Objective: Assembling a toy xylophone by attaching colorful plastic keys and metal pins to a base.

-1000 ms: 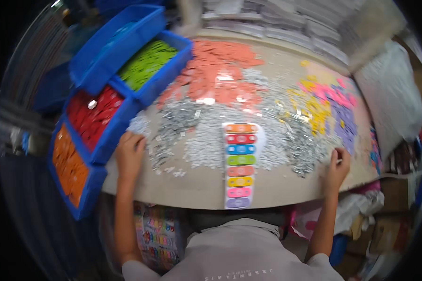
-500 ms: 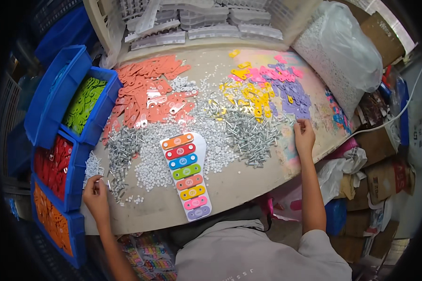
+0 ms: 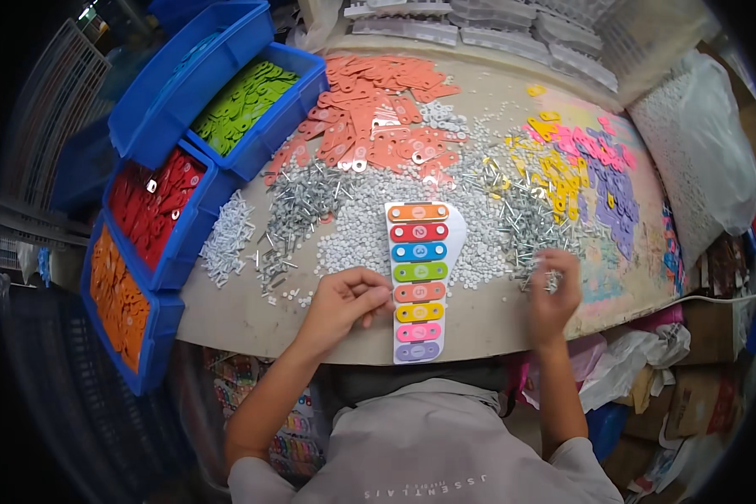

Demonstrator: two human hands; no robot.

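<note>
A toy xylophone (image 3: 420, 292) with a white base and a column of coloured bars lies upright before me near the table's front edge. White caps sit on the ends of its top three bars; the lower bars show small dark holes. My left hand (image 3: 342, 307) is at its left edge, thumb and fingertips pressed together; whatever they hold is too small to make out. Over the right edge of a heap of metal screws (image 3: 529, 231), my right hand (image 3: 556, 294) is bent and smeared by motion. Small white caps (image 3: 357, 218) are spread behind the xylophone.
Blue bins (image 3: 265, 139) at the left hold green, red and orange bars. Coral bars (image 3: 378, 126), yellow bars (image 3: 563, 172), pink bars (image 3: 588, 147) and purple bars (image 3: 613, 202) lie farther back. White pieces (image 3: 227, 239) are heaped beside the bins. A full plastic bag (image 3: 697, 143) stands far right.
My left hand has moved from the white heap near the bins to the xylophone's left edge. My right hand has come down and inward to the screws. The whole view has shifted.
</note>
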